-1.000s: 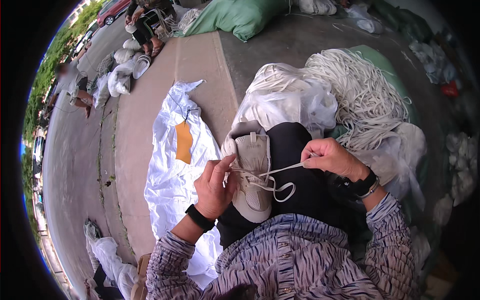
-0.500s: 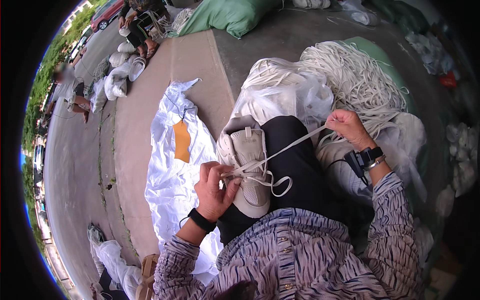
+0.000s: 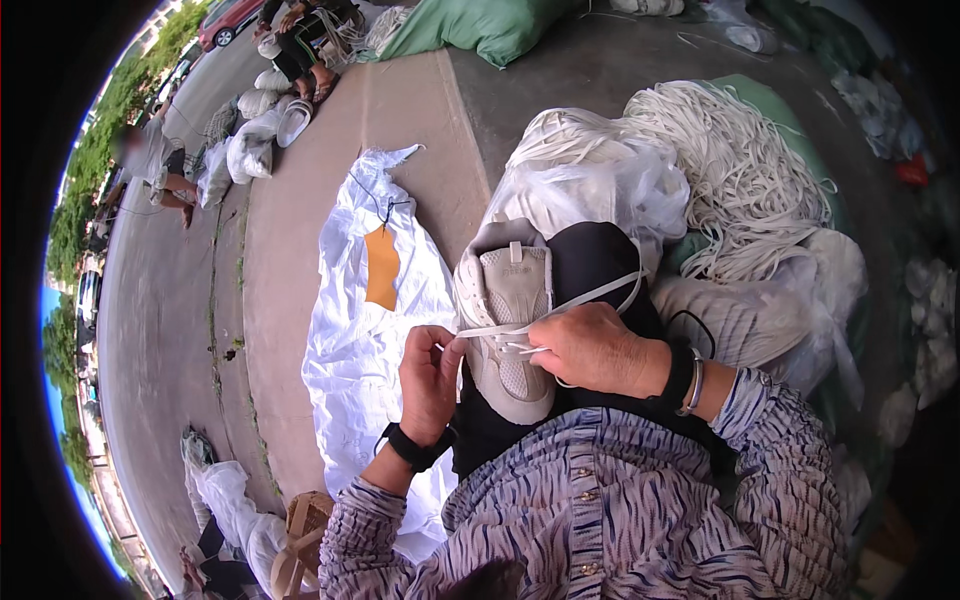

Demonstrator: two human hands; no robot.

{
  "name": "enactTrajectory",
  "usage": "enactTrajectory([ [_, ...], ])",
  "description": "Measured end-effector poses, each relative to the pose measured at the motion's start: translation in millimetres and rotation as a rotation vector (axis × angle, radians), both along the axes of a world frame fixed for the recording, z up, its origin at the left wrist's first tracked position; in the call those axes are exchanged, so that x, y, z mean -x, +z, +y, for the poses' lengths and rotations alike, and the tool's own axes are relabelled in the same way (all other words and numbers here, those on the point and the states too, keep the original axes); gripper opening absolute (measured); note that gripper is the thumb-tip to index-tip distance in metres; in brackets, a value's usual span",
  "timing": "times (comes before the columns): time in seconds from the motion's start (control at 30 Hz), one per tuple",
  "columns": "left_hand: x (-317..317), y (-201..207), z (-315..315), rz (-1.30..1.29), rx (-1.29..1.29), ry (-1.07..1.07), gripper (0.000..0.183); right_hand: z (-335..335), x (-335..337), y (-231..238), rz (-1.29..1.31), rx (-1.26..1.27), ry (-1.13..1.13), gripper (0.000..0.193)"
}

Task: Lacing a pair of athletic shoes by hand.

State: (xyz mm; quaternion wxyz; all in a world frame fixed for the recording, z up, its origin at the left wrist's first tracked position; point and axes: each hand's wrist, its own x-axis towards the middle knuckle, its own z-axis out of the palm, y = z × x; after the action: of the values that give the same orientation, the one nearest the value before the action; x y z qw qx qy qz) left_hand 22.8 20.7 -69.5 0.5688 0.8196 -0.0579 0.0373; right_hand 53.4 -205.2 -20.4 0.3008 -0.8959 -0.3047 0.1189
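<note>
sneaker (image 3: pixel 515 298) in the head view: beige, toe toward the wearer, on dark trousers (image 3: pixel 597 248). left hand (image 3: pixel 432 378) pinches pale lace (image 3: pixel 492 331) at the sneaker's left edge; right hand (image 3: pixel 595 347), just apart, clamps lace at its right side. white sheet (image 3: pixel 360 400) lies left; heaped cords (image 3: pixel 745 180) ahead, right.

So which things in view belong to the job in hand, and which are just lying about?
Job in hand:
beige shoe
pale lace, pinched by the left hand, with the right hand at it
heap of pale cords, possibly

Apparently just lying about:
crumpled white sheet
orange piece on it
green sack farther off
</note>
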Motion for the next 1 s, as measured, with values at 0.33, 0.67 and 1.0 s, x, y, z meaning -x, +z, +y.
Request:
enactTrajectory([
  [0.33,-21.6,50.0,2.3,0.415,0.625,0.010,0.017,-16.2,-19.2,18.9,0.543,-0.324,-0.144,0.017],
  [0.67,-57.6,62.2,55.1,0.300,0.967,0.076,0.007,-34.9,-13.2,11.1,0.561,-0.372,-0.068,0.016],
  [1.0,-77.2,59.5,117.5,0.267,0.853,0.318,0.011,-37.5,-14.9,3.9,0.571,-0.414,0.004,0.016],
])
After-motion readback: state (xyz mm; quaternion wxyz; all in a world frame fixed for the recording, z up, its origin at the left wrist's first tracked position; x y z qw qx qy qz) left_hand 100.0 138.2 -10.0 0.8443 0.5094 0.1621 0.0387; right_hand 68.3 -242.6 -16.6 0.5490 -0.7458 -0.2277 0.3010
